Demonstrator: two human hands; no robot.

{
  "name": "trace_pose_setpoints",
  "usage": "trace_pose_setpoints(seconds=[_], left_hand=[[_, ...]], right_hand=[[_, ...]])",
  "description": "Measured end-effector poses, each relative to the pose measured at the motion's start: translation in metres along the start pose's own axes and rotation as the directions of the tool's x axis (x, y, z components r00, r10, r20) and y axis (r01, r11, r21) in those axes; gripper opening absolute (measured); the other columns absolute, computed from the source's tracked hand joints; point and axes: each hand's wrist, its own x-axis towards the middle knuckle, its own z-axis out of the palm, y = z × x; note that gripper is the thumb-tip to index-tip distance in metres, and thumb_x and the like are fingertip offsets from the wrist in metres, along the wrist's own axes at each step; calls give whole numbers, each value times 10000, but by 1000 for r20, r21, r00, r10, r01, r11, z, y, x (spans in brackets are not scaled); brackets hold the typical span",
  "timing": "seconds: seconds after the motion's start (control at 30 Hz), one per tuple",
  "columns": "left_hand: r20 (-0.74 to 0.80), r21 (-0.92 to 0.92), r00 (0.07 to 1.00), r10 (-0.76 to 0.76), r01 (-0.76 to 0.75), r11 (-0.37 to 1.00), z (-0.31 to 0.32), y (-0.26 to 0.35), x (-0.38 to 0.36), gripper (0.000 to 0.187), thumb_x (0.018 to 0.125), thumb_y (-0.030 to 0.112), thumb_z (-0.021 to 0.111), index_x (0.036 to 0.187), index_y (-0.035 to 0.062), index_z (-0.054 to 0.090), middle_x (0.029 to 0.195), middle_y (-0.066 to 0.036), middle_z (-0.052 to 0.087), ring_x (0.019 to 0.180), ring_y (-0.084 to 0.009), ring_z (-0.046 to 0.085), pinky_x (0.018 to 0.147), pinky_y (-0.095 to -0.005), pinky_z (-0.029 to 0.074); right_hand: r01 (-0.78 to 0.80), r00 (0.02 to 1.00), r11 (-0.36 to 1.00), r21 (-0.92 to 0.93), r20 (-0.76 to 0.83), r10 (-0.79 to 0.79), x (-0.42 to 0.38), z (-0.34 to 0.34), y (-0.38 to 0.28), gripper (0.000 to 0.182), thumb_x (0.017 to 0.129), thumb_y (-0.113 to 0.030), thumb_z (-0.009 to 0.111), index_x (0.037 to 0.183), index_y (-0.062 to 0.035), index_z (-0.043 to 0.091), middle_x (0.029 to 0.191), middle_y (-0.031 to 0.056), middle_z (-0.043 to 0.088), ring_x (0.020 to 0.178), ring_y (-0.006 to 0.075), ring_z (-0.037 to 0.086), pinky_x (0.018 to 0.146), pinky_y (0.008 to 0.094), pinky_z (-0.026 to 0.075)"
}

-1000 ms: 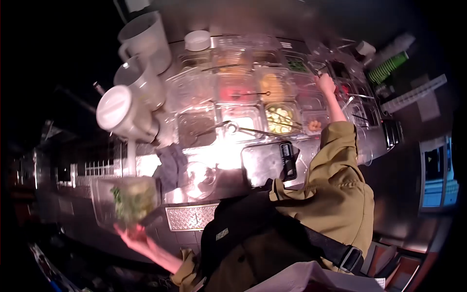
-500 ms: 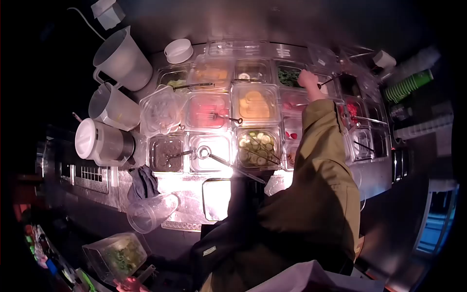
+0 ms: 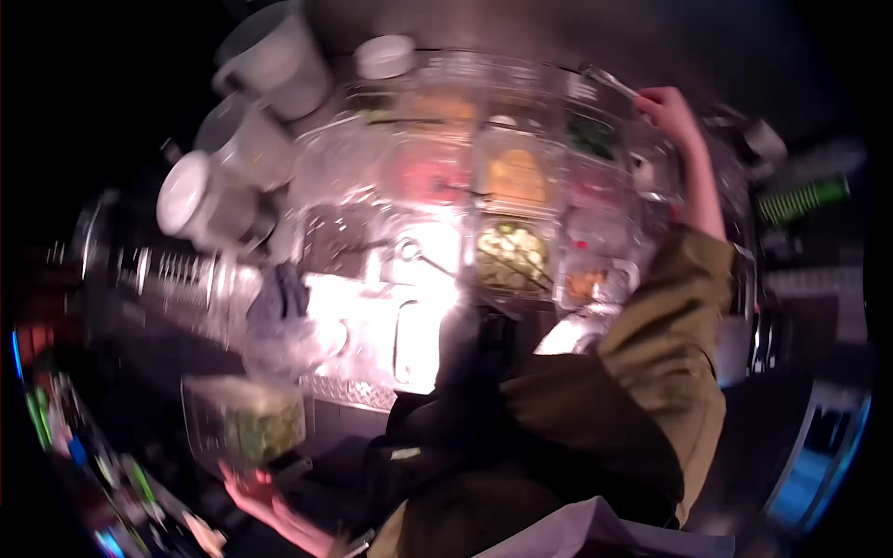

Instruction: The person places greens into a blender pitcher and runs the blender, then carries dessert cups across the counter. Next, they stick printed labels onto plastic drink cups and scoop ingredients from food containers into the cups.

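Observation:
My left hand, low at the left, grips the near edge of a clear plastic container. Green leaves lie inside it, tilted toward me. At the back right, my right hand is closed around a slim metal utensil, perhaps tongs; blur hides its exact kind. That hand is raised above the back row, just beyond a clear tub with a white content and beside a tub of dark greens.
Rows of clear tubs hold yellow slices, sliced cucumber and pink food. Large pitchers and a white-lidded jug stand at the left. A dark cloth lies on the counter; stacked green cups are at the right.
My right hand has left the tubs near the greens and moved up and right with a utensil. My left hand and its container now show more fully. The whole view has shifted and blurred.

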Motion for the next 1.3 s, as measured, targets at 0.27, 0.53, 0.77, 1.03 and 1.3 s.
trace_pose_setpoints(seconds=[0.27, 0.53, 0.77, 1.03, 1.3], left_hand=[[176, 92, 979, 99, -116, 989, -4, 13, -9, 565, 753, 79, 371, 1304, -2, 271, 567, -12, 450, 461, -115, 450, 416, -218, 383], [185, 74, 978, 96, -111, 991, -5, 25, -14, 571, 710, 53, 400, 1276, -5, 342, 668, -61, 537, 457, -109, 469, 442, -203, 397], [15, 22, 999, 29, -29, 999, -34, -11, 15, 572, 750, 232, 451, 1295, 94, 347, 741, -60, 561, 446, -91, 415, 388, -200, 354], [-298, -5, 953, 50, -55, 998, -73, -51, 50, 421, 806, 340, 447, 1123, 64, 463, 697, -60, 523, 432, -106, 420, 369, -200, 334], [-400, -96, 916, -40, 1, 995, -63, -52, 51, 322, 803, 326, 523, 1018, 88, 506, 669, 5, 467, 523, -119, 464, 453, -217, 350]], right_hand=[[748, 250, 310, 587, 184, -951, -126, 51, -407, 234, 772, -93, 592, 962, 45, 591, 779, 99, 634, 663, 106, 568, 595, 238, 432], [951, -241, -160, 264, 311, -919, -219, 131, -525, 196, 763, -200, 570, 731, -19, 640, 705, 136, 624, 691, 266, 616, 584, 357, 475], [162, 982, 964, -213, -58, -178, -32, 36, -208, 305, 788, -359, 517, 992, -149, 601, 824, 126, 620, 822, 288, 587, 700, 381, 449], [-231, 971, 710, -665, -112, 211, 58, 121, 55, 211, 776, -172, 449, 842, -98, 635, 900, 128, 628, 923, 283, 581, 822, 429, 416], [21, 998, 634, -773, -17, -53, 110, 129, 72, 473, 698, -339, 617, 1103, -107, 541, 1052, 166, 527, 967, 307, 529, 778, 402, 450]])
